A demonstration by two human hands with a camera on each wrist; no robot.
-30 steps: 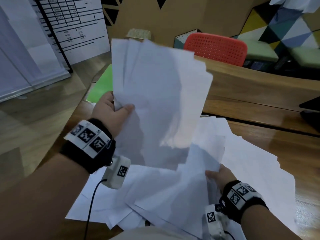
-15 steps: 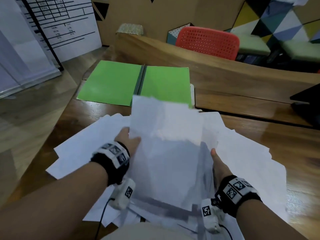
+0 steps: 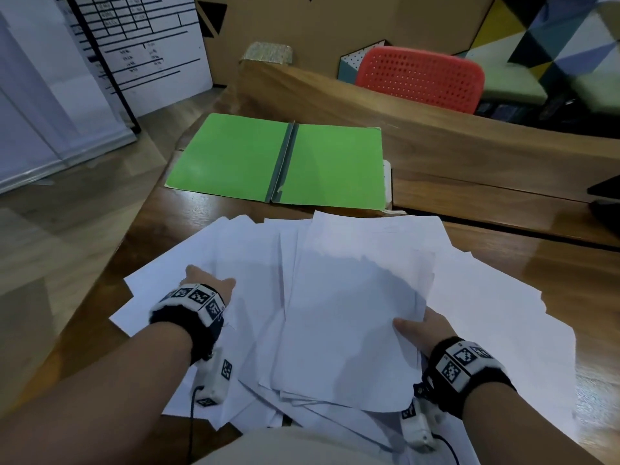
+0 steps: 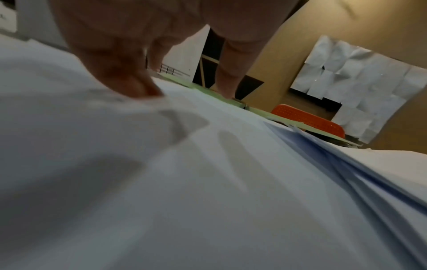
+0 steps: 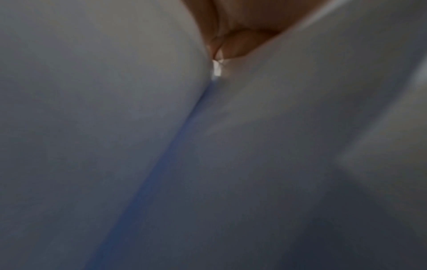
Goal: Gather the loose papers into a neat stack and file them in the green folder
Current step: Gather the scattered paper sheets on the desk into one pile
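Many white papers [image 3: 352, 313] cover the near end of the wooden desk [image 3: 503, 256], fanned out and overlapping, with a rougher bundle lying on top in the middle. Beyond them the green folder [image 3: 278, 162] lies open and flat, its grey spine upright in the picture, clear of the sheets (a pale object peeks from under its right edge). Farther back stand a raised wooden ledge [image 3: 436, 129], a red chair [image 3: 419, 77] and a whiteboard [image 3: 134, 52].

Left hand [image 3: 208, 283] is on the left sheets, fingertips [image 4: 148, 91] bent down and pressing the paper. Right hand [image 3: 422, 330] pinches the bundle's right edge, thumb on top; its wrist view is nearly all paper, so the fingers beneath probably curl under.
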